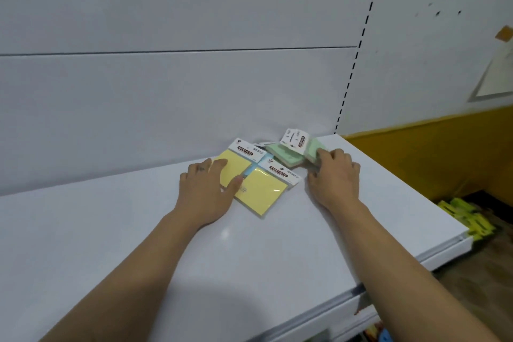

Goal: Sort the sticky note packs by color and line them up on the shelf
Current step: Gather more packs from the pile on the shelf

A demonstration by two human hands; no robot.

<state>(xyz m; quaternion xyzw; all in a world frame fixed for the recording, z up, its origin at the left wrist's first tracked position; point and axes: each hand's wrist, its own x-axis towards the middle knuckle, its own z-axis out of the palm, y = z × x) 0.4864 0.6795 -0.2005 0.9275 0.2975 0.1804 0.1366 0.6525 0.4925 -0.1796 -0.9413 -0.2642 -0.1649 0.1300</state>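
Resting flat with fingers spread, the left hand [206, 189] is laid on the yellow packs [258, 189]; green packs [288, 154] are gripped by the right hand [333, 175] (a blue pack [254, 169] lies beneath). On the shelf [138, 244], sorting is judged barely begun.

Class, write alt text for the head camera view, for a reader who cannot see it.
Two bare hands reach across a white shelf toward sticky note packs near its back wall. The left hand lies flat on a yellow pack, beside a second yellow pack that partly covers a blue pack. The right hand touches the green packs.
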